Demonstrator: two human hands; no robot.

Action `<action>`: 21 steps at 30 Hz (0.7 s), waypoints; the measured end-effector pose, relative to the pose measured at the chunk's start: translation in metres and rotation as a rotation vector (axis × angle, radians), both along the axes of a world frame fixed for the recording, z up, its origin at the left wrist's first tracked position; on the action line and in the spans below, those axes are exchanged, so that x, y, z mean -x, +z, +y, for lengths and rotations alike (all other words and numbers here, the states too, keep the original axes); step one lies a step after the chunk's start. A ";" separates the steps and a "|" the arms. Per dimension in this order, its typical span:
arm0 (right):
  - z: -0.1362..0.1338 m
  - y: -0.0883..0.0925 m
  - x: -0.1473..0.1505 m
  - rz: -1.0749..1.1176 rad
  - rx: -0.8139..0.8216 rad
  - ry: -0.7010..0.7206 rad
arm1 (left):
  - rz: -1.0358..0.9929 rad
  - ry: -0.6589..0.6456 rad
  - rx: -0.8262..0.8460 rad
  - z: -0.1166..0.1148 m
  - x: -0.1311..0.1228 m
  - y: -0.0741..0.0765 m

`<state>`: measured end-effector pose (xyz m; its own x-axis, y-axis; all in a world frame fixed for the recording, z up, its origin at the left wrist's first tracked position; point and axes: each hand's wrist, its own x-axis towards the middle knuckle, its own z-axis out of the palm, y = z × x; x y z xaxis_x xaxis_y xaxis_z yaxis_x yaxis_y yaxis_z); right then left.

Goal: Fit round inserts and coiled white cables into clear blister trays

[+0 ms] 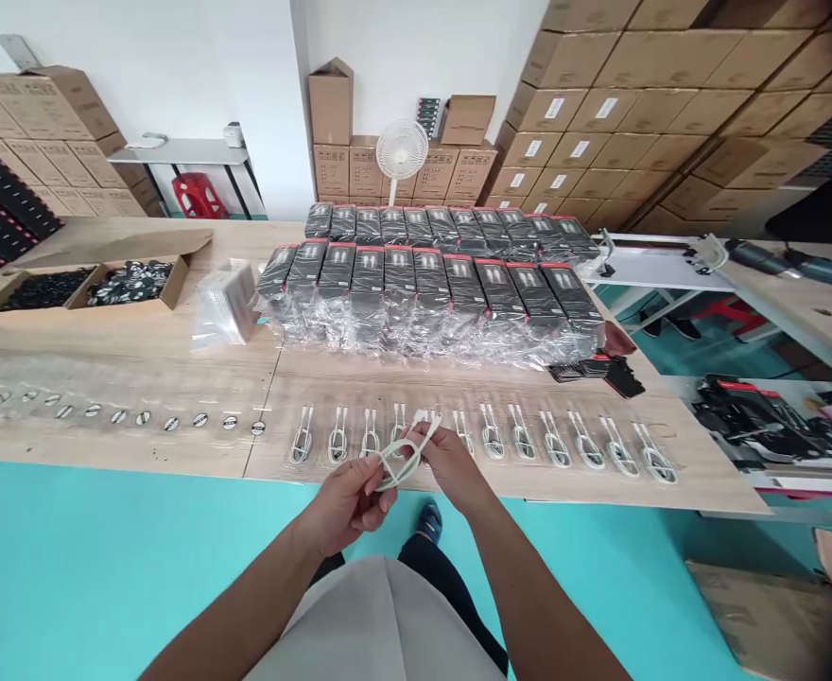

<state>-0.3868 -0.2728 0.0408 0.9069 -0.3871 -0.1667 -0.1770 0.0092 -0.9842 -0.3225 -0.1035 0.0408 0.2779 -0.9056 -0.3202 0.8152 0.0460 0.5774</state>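
Note:
My left hand (349, 501) and my right hand (448, 463) hold a white coiled cable (398, 461) in the air, just off the table's front edge. Its loops run between both hands, and its plug ends stick up near my right fingers. Beyond them, several coiled white cables (522, 440) lie in a row on the light wood table (125, 445). To the left, several small round clear packets (118, 416) continue that line. A large shrink-wrapped block of black boxes with red tops (423, 284) stands behind the row.
An open cardboard box of black and white items (90, 293) stands at the table's back left, with a stack of clear plastic bags (228, 303) beside it. Black packages (597, 369) lie at the block's right corner. Stacked cartons (635, 113) line the walls.

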 end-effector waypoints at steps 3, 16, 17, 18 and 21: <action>-0.001 0.014 0.003 0.066 0.284 0.185 | 0.059 0.053 0.021 -0.005 -0.001 0.001; -0.036 0.000 0.012 -0.177 0.833 -0.122 | 0.219 0.261 -0.040 -0.059 0.009 -0.004; -0.039 0.001 0.011 -0.204 0.842 -0.184 | 0.196 0.287 -0.059 -0.064 0.011 -0.005; -0.042 0.002 0.010 -0.223 0.875 -0.216 | 0.166 0.310 -0.078 -0.070 0.014 -0.006; -0.051 0.002 0.004 -0.224 1.062 -0.168 | 0.068 0.346 -0.119 -0.083 0.019 -0.008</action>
<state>-0.3905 -0.3238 0.0432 0.7973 -0.3571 0.4867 -0.0690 -0.8549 -0.5142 -0.3415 -0.1865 0.0330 0.5356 -0.7172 -0.4459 0.7999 0.2615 0.5402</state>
